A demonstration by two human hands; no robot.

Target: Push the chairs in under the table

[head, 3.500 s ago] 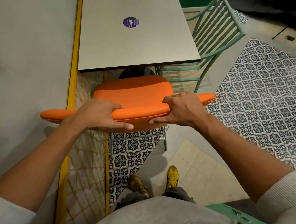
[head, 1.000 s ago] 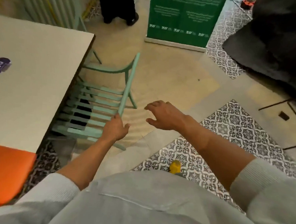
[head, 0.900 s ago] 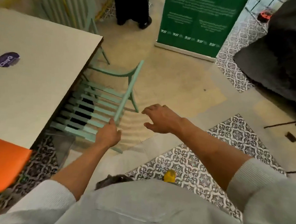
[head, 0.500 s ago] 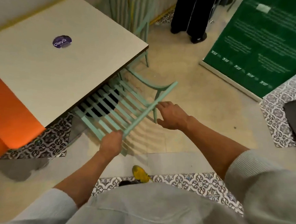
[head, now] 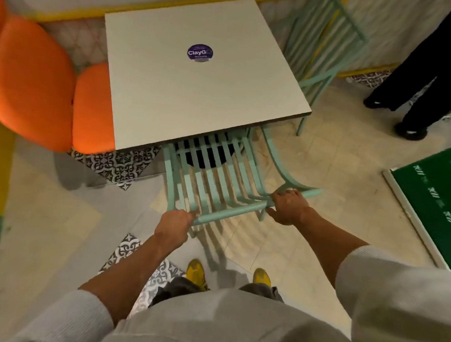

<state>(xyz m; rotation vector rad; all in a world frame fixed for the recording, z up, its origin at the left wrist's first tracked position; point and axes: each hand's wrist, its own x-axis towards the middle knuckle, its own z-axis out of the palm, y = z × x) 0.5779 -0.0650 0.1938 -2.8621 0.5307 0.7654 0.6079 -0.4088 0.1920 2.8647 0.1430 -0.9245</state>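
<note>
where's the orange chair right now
In the head view the orange chair sits at the far left, its seat tucked under the left edge of the table.

Both arms reach forward, sleeves pushed up. The left hand [head: 175, 222] is curled closed, knuckles up; the right hand [head: 288, 206] grips farther right, fingers wrapped over.

Mint chair [head: 213, 180] seat front: hidden under the table [head: 197, 95].
Orange chair [head: 93, 110]: right side covered by the tabletop.
Left hand [head: 175, 222] fingers: curled out of sight behind the top rail.
Bystander [head: 420, 77]: cut off above the legs by the right edge.
Green banner [head: 439, 199] text: too small to read.
</note>
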